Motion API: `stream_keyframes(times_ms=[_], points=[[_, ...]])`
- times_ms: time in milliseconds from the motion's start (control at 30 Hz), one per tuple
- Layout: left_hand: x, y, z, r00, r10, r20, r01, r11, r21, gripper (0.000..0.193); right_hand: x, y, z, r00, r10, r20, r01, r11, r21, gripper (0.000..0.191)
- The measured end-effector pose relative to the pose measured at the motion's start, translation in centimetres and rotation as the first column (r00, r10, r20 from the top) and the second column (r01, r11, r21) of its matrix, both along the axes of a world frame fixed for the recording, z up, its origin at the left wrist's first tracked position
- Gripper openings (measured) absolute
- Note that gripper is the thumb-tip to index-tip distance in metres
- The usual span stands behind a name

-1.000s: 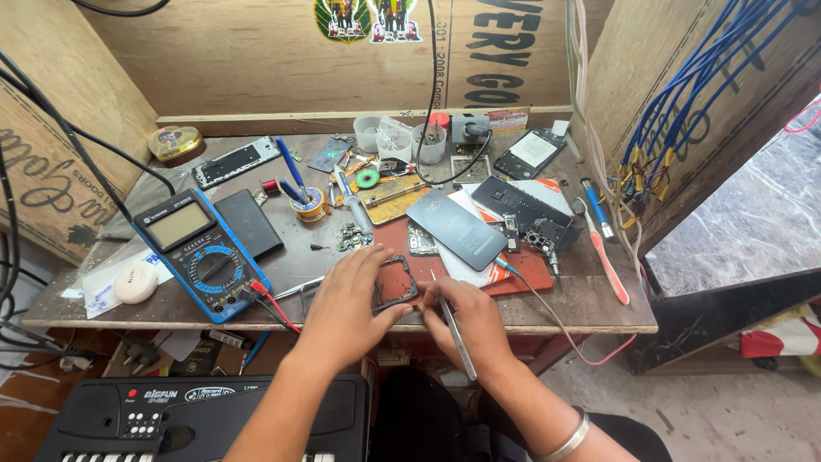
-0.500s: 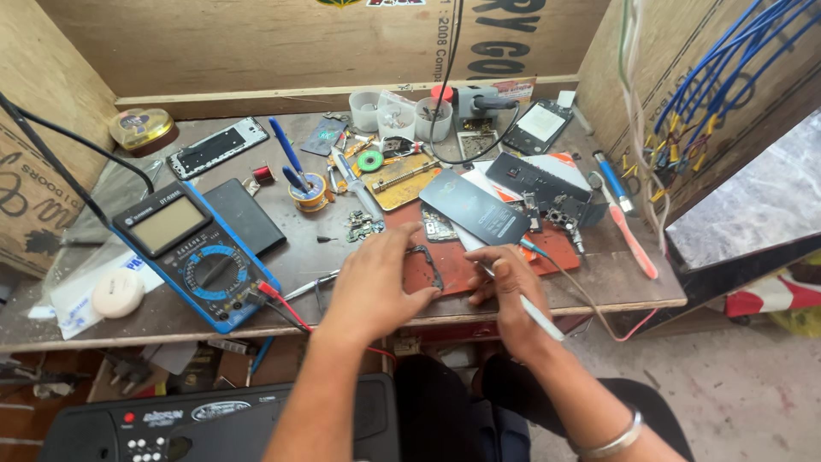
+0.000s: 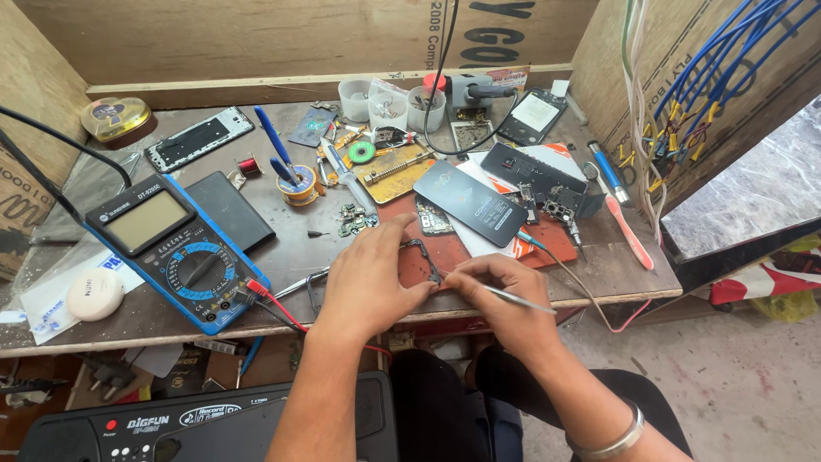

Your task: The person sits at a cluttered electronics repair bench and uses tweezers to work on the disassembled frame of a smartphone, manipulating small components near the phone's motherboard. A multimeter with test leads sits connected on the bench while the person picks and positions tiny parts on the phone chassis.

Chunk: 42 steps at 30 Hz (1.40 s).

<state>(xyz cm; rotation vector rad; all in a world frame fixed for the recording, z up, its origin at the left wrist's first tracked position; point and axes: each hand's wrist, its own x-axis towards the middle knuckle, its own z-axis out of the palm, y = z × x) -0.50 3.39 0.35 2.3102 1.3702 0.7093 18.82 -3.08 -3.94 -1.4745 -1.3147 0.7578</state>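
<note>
Your left hand (image 3: 369, 278) lies flat, fingers loosely spread, pressing a thin dark phone frame (image 3: 425, 259) onto the red mat (image 3: 466, 248) at the bench (image 3: 291, 248) front edge; your right hand (image 3: 496, 287) pinches slim metal tweezers (image 3: 513, 299), grip closed, tip at the frame's lower corner.

Your left hand (image 3: 368, 278) is bare: no glove, ring or watch visible. The forearm is uncovered along all of its visible length, with no sleeve edge in view.

Your right hand (image 3: 505, 291) is likewise bare, with nothing on the fingers. A plain silver-coloured metal bangle (image 3: 611, 438) circles the right forearm, smooth and unmarked. No sleeve shows on this arm either.

Your lap shows dark trousers (image 3: 445, 402), black to dark blue, creased at the knees.
</note>
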Motion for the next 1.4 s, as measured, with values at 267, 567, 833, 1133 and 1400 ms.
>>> stream_keyframes(times_ms=[267, 567, 833, 1133, 1400], points=[[0.1, -0.1, -0.2, 1.000, 0.005, 0.025, -0.006, 1.000, 0.019, 0.086, 0.3, 0.1, 0.5, 1.000, 0.006, 0.029, -0.006, 1.000, 0.010, 0.021], [0.2, 0.0, -0.4, 0.999, 0.027, 0.024, -0.027, 1.000, 0.005, 0.085, -0.8, 0.6, 1.6, 0.992, -0.015, 0.128, 0.015, 1.000, -0.005, 0.016], [0.3, 0.3, -0.9, 0.999, 0.016, 0.035, -0.018, 0.999, 0.040, 0.077, -2.1, 2.3, 0.6, 0.987, 0.004, 0.158, -0.034, 0.982, 0.188, 0.013], [0.5, 0.5, -1.2, 0.996, 0.026, 0.089, -0.030, 0.999, 0.041, 0.079, -0.9, 1.8, -0.3, 0.980, -0.070, 0.185, 0.037, 0.984, 0.174, 0.012], [0.5, 0.5, -1.2, 0.997, 0.027, 0.075, -0.030, 0.999, 0.033, 0.077, -1.4, 1.4, -0.4, 0.996, -0.032, 0.082, 0.011, 0.969, 0.245, 0.013]])
